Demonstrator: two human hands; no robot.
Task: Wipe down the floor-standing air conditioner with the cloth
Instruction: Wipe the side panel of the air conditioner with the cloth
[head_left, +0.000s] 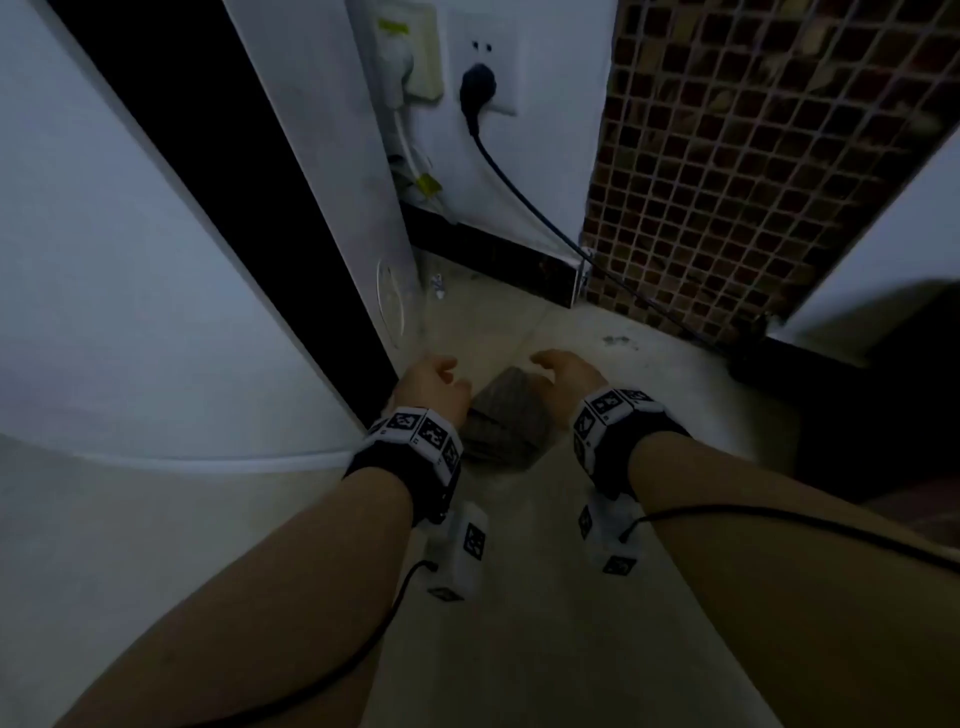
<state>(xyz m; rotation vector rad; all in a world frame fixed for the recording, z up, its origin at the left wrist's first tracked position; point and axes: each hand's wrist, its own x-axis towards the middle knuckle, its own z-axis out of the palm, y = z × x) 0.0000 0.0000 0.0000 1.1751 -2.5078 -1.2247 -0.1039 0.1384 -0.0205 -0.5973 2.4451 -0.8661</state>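
Dim, grainy, wide-angle view. Fingertips of both hands mostly hidden behind palms and cloth, so no telling whether either hand actually grips. Left hand (431, 387) seen from the back, fingers curled toward the cloth's left edge, contact unclear. Right hand (569, 376) at the cloth's right edge, fingers pointing far and loosely bent, underside out of sight.

Cloth (506, 421) grey, folded into a thick pad, faint ribbed or woven texture, sitting between the two hands near centre, just right of the air conditioner's base; held up or resting on the floor (519, 649), cannot tell.

Floor-standing air conditioner (130, 260) filling the left side, white rounded body with a broad black vertical stripe (249, 208), top cut off by the frame, base curving across near left. Pale round mark (389, 301) low on its right face, too blurred to name.

Marker-patterned wristbands (421, 436) on both wrists, thin cables trailing along the forearms. Far centre: black plug (479, 83) in a white wall socket, cord (524, 197) running down right toward the brown mosaic tile wall (753, 156). Dark shape (883, 415) at right edge, unidentifiable.
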